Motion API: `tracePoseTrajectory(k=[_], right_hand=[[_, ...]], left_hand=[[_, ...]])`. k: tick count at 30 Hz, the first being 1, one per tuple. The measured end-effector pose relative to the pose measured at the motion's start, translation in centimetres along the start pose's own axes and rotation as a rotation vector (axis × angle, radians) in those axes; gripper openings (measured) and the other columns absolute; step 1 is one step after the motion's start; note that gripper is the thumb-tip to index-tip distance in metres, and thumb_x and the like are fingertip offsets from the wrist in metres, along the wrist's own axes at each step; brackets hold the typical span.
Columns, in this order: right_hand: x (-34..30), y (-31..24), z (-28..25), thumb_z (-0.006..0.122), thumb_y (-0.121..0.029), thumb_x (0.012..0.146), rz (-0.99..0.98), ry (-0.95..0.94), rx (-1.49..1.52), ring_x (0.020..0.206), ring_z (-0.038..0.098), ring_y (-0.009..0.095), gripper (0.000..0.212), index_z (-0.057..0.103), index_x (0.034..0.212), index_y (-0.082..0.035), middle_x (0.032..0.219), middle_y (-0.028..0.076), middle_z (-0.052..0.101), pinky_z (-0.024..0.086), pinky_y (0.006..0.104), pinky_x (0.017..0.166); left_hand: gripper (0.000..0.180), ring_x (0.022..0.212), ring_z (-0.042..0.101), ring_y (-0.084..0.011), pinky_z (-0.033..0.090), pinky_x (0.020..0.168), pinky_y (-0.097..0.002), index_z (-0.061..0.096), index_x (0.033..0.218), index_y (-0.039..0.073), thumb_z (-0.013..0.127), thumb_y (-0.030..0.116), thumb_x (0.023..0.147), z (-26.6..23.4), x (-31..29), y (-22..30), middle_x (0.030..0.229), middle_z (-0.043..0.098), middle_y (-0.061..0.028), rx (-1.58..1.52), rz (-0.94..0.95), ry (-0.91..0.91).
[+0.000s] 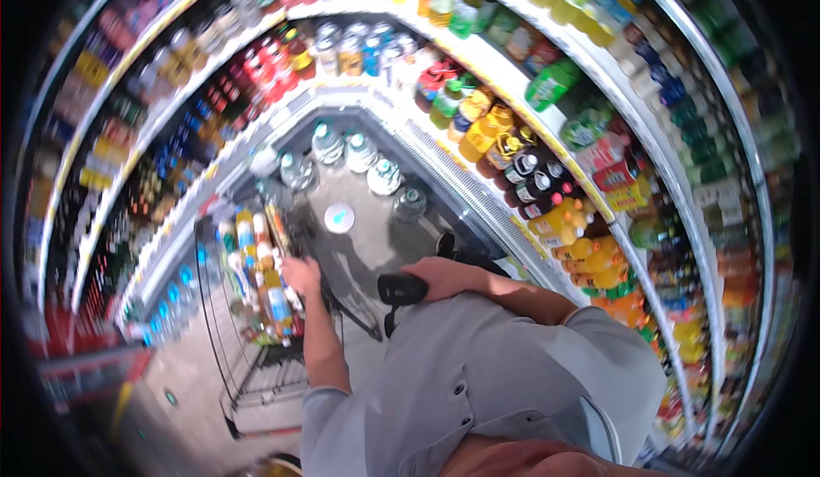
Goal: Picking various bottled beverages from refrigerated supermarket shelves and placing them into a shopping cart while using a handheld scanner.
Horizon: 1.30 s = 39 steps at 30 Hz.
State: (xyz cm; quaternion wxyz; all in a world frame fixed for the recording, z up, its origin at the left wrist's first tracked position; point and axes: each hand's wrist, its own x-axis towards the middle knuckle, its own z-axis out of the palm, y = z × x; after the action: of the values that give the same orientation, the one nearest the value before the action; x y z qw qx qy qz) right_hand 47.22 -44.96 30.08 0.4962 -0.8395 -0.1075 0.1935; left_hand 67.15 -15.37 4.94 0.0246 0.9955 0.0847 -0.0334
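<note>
Dark wire frames a shopping cart (256, 383), its far part packed with bottles (278, 304) in white, orange and blue, as a person in a grey shirt (436, 387) stands to its right in a drinks aisle. The cart's near part shows bare wire, edged at the bottom by a red-trimmed bar. On its right edge rests the left hand (301, 276), its fingers bent; whether they pinch the rim or a bottle is hard to tell in the blur. Farther right of the cart, the right hand (440, 279) is closed around a rounded black object (401, 289), whose blunt end points toward the cart.

The cart's long axis runs away from the person, leaning slightly left at the far end, and several bottles lie roughly along it. Open grey floor (342, 255) stretches right of the cart's far end, marked by a white disc (339, 218) and bounded beyond by large clear water jugs (327, 144). More floor lies left of the cart. Lit drink shelves (504, 58) meet in a corner beyond the cart and run down both sides of it.
</note>
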Motion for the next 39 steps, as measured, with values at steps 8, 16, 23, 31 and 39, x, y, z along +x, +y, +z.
tracePoseTrajectory(k=[8,16,23,31,39], right_hand=[[-1.3,4.5,-2.4,0.077,-0.034,0.078,0.065,0.057,-0.008,0.101,0.065,0.044,0.048,0.062,0.114,-0.006,0.102,0.022,0.070,0.052,0.0505,0.085],[0.5,10.4,-7.9,0.077,-0.031,0.079,-0.052,0.082,0.042,0.097,0.066,0.043,0.041,0.061,0.107,-0.006,0.102,0.021,0.070,0.052,0.0522,0.084],[0.8,13.5,-16.1,0.071,-0.025,0.080,0.036,0.056,-0.075,0.098,0.068,0.043,0.035,0.061,0.108,-0.006,0.099,0.023,0.070,0.052,0.0536,0.083],[-3.2,19.7,-21.7,0.074,-0.026,0.077,-0.019,0.262,0.167,0.100,0.068,0.040,0.037,0.063,0.107,-0.007,0.102,0.020,0.071,0.052,0.0500,0.083],[-3.5,21.6,-23.6,0.077,-0.030,0.077,0.106,0.345,0.161,0.099,0.070,0.039,0.041,0.064,0.110,-0.009,0.101,0.019,0.072,0.054,0.0486,0.084]], left_hand=[[0.102,0.120,0.058,-0.0381,0.046,0.104,-0.0462,0.025,0.156,-0.006,0.072,0.046,0.082,-1.1,0.5,1.8,0.131,0.056,-0.0246,0.039,-0.102,-0.049],[0.053,0.118,0.063,-0.0389,0.047,0.104,-0.0420,0.056,0.133,-0.006,0.068,0.024,0.090,-5.3,3.3,15.4,0.126,0.065,-0.0268,-0.579,0.340,-0.272],[0.043,0.120,0.061,-0.0415,0.045,0.106,-0.0445,0.060,0.130,-0.006,0.066,0.019,0.095,-21.9,0.5,47.3,0.127,0.064,-0.0274,-0.788,1.093,-0.096],[0.053,0.112,0.054,-0.0417,0.044,0.097,-0.0482,0.055,0.130,-0.004,0.076,0.017,0.086,-40.2,-7.5,73.3,0.120,0.055,-0.0240,-1.080,1.531,0.543],[0.075,0.114,0.050,-0.0427,0.041,0.098,-0.0496,0.049,0.129,-0.009,0.081,0.037,0.080,-43.0,-11.8,82.7,0.125,0.052,-0.0255,-0.909,1.361,0.724]])
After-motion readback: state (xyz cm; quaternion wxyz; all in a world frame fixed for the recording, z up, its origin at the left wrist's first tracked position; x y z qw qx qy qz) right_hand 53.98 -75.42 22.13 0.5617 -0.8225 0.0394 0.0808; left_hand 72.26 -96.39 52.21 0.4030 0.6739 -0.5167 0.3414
